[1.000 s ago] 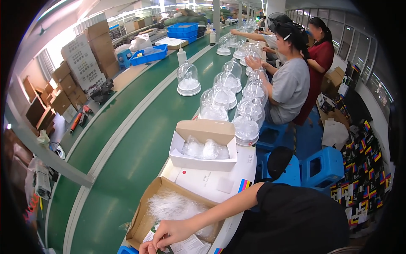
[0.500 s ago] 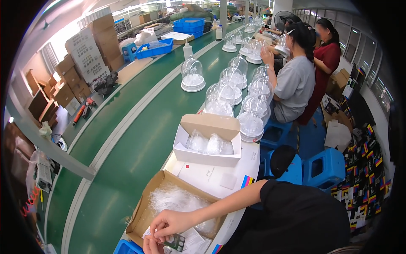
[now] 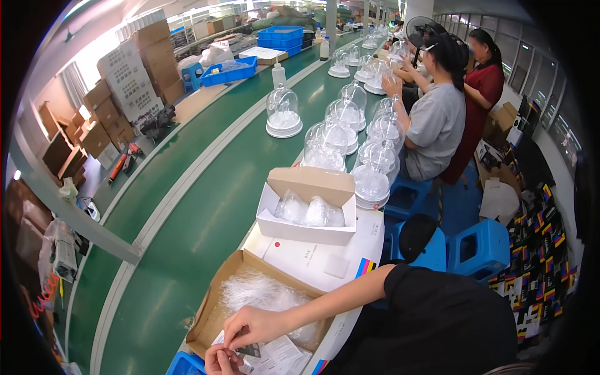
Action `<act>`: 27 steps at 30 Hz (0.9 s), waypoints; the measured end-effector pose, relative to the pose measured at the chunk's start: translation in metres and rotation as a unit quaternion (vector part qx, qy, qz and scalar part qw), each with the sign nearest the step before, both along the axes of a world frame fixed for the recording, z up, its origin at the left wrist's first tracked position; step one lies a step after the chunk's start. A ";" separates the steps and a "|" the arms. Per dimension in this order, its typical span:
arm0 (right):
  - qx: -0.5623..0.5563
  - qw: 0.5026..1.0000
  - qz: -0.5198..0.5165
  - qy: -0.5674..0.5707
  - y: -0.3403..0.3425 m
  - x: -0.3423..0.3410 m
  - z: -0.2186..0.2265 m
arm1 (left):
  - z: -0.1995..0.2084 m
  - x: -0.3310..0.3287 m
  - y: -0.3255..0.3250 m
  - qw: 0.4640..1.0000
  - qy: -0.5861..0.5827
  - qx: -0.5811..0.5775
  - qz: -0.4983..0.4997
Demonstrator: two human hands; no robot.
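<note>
— What do you have at the grip?

— I see my right hand (image 3: 256, 325) curled, fingertips pinched narrow on a small dark piece (image 3: 250, 350) at the bottom edge. My left hand (image 3: 220, 361) is just below it, half cut off by the frame; its fingers meet the same piece, but how tightly I cannot tell.

— Where does that sit?

— Over white leaflets (image 3: 281, 353) lying at the near rim of the tabletop (image 3: 312, 262), just beside the open brown box (image 3: 215, 300) of clear plastic bags (image 3: 256, 294).

— Room around it?

— Tight in front: the brown box wall touches my wrist side, and a blue bin (image 3: 184, 364) corner shows at the lower left. Beyond the brown box a white carton (image 3: 306, 215) with two bagged items stands near the tabletop's far end. Past that, glass domes (image 3: 372, 181) crowd the right edge.

— And left?

— The green belt (image 3: 187, 206) runs wide there, with one dome (image 3: 283, 112) standing well apart up the line. To the right, blue stools (image 3: 478, 247) and seated workers (image 3: 437, 125).
</note>
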State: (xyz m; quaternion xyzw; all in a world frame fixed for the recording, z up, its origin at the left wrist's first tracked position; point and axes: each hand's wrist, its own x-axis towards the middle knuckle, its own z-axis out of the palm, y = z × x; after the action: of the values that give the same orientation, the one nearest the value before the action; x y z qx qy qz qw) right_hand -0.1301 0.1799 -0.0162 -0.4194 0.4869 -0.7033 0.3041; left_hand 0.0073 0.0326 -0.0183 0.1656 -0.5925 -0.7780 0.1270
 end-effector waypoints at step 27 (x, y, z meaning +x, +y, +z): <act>0.046 0.998 -0.011 0.030 0.003 -0.001 0.005 | -0.006 0.003 0.001 0.996 -0.043 -0.076 -0.027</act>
State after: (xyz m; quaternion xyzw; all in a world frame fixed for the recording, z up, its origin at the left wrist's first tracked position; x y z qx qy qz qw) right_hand -0.1310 0.1834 -0.0113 -0.4199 0.5324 -0.6707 0.3006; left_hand 0.0101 0.0333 -0.0246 0.1728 -0.6595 -0.7257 0.0927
